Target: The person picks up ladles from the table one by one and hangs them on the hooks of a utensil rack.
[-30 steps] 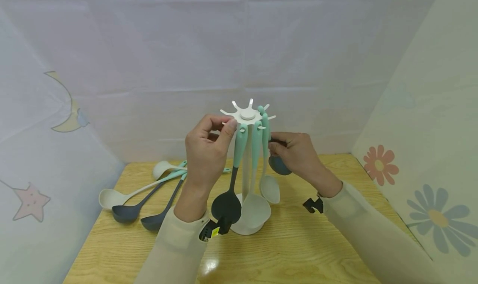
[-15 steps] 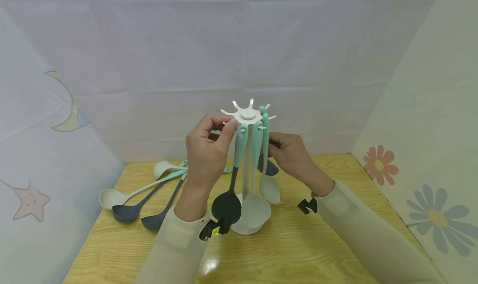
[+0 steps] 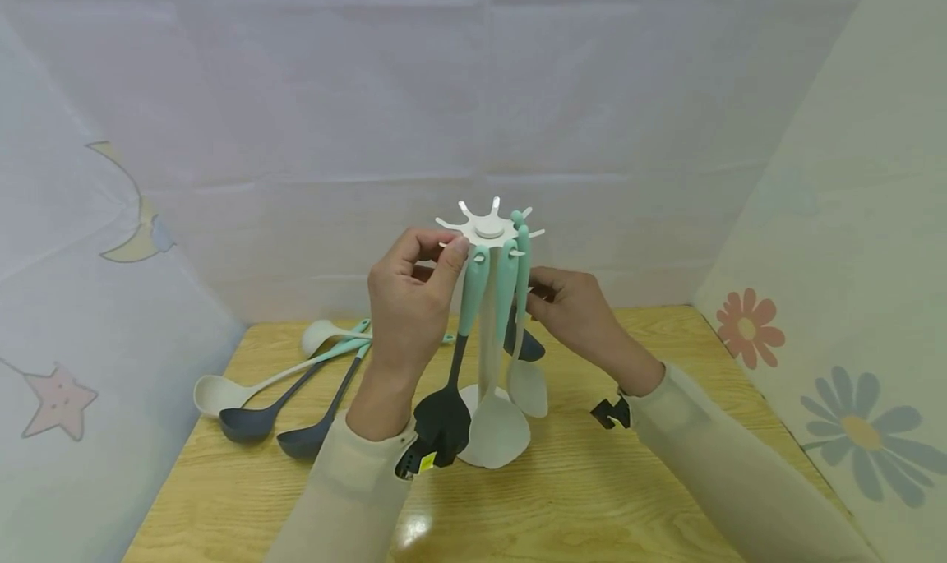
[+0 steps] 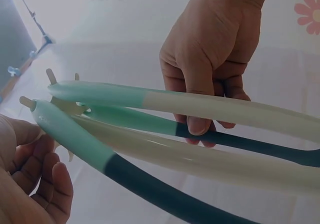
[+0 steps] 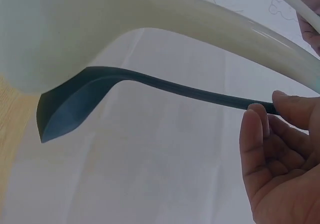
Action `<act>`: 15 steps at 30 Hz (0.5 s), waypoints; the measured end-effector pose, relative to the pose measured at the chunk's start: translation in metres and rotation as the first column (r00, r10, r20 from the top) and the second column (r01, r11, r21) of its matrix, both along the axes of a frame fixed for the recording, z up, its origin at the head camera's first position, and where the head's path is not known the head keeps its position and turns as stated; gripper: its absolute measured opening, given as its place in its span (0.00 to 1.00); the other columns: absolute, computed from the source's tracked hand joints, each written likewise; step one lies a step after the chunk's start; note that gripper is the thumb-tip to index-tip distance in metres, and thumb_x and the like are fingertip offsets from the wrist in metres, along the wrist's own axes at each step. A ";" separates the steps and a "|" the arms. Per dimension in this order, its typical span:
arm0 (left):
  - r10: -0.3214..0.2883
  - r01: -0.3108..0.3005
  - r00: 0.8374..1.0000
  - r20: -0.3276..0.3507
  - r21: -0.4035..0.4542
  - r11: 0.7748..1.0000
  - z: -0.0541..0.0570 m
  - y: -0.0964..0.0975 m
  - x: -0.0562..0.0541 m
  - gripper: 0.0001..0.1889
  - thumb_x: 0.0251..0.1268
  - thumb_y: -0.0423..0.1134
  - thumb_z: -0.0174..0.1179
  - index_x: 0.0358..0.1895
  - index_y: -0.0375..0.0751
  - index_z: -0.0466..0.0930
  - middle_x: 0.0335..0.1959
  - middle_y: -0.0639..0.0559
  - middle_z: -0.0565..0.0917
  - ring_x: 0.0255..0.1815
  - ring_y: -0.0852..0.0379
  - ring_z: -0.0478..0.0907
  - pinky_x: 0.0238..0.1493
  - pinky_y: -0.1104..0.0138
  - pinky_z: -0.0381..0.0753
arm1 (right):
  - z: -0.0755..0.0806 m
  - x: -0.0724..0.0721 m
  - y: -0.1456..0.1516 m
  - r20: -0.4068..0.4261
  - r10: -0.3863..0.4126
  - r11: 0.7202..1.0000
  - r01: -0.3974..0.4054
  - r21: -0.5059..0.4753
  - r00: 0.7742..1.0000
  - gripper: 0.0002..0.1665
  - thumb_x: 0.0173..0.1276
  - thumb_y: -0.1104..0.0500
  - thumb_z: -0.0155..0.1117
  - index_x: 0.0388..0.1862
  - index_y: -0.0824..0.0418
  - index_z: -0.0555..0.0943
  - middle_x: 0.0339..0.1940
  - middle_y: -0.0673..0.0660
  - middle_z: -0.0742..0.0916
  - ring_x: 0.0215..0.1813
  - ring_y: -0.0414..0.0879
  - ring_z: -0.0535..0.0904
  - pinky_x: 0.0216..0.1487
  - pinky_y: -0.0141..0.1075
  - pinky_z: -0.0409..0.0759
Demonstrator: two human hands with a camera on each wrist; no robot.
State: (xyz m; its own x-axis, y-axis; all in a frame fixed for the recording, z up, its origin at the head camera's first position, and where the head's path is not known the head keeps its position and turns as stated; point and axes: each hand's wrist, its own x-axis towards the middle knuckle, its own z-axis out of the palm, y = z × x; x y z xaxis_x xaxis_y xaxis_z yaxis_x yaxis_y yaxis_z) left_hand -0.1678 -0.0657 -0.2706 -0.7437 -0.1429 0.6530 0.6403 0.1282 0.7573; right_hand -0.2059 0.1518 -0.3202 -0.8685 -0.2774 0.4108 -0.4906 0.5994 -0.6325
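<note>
A white utensil rack (image 3: pixel 488 230) with radiating hooks stands on the table. My left hand (image 3: pixel 410 316) pinches the rim of its hook disc between thumb and finger. My right hand (image 3: pixel 580 320) pinches the neck of a dark ladle (image 5: pixel 175 88), just below its mint handle (image 4: pixel 135 118). The ladle's handle end lies close under the hooks, partly behind other handles. On the near and right hooks hang a dark spoon (image 3: pixel 444 415), a large white spoon (image 3: pixel 499 431) and a white ladle (image 3: pixel 528 386), all with mint handles.
Several white and dark ladles, including a white one (image 3: pixel 218 393) and a dark one (image 3: pixel 251 423), lie crossed on the wooden table (image 3: pixel 592 497) at left. A pale cloth wall (image 3: pixel 333 94) rises behind; printed walls flank both sides.
My right hand has moved left with the dark ladle, bringing it in behind the hanging white ladle. The hanging utensils have swung slightly left. My left hand stays on the hook disc.
</note>
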 end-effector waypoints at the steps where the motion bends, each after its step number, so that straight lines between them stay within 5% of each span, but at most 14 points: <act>1: 0.003 -0.003 1.000 -0.001 0.004 1.000 0.000 0.000 0.000 0.08 0.74 0.38 0.68 0.43 0.36 0.87 0.36 0.46 0.87 0.35 0.57 0.81 0.36 0.68 0.81 | 0.000 0.002 0.001 -0.007 -0.009 1.000 0.009 0.003 1.000 0.13 0.76 0.62 0.65 0.55 0.58 0.90 0.38 0.53 0.93 0.36 0.46 0.88 0.39 0.40 0.86; 7: 0.000 0.000 1.000 -0.001 0.005 1.000 -0.001 0.001 0.001 0.09 0.73 0.39 0.68 0.46 0.37 0.88 0.37 0.46 0.87 0.37 0.57 0.81 0.37 0.67 0.81 | 0.006 0.014 0.006 -0.084 -0.123 0.989 0.114 -0.096 0.989 0.12 0.79 0.59 0.65 0.55 0.60 0.89 0.38 0.55 0.92 0.32 0.45 0.84 0.33 0.33 0.80; 11: -0.057 0.057 0.998 0.016 0.006 0.998 -0.005 -0.003 0.006 0.11 0.75 0.38 0.64 0.54 0.37 0.85 0.44 0.45 0.86 0.41 0.55 0.81 0.37 0.68 0.80 | 0.016 0.024 0.006 -0.167 -0.217 0.952 0.171 -0.254 0.962 0.10 0.80 0.58 0.65 0.49 0.62 0.90 0.33 0.56 0.89 0.29 0.42 0.79 0.33 0.27 0.77; 15: -0.076 0.079 0.994 0.079 -0.028 0.997 -0.016 -0.009 0.013 0.15 0.75 0.37 0.55 0.57 0.38 0.83 0.49 0.45 0.85 0.48 0.54 0.79 0.43 0.67 0.78 | 0.030 0.036 0.001 -0.273 -0.252 0.913 0.134 -0.386 0.928 0.08 0.78 0.62 0.66 0.45 0.65 0.89 0.30 0.50 0.86 0.28 0.38 0.77 0.33 0.26 0.76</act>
State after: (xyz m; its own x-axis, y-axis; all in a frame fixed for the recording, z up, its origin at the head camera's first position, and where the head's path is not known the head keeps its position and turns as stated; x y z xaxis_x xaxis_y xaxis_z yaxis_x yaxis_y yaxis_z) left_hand -0.1547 -0.0743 -0.2867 -0.8005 -0.0636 0.5960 0.5886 0.1042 0.8017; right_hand -0.1704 0.1525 -0.2905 -0.7013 0.0977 0.7062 -0.5942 0.4671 -0.6547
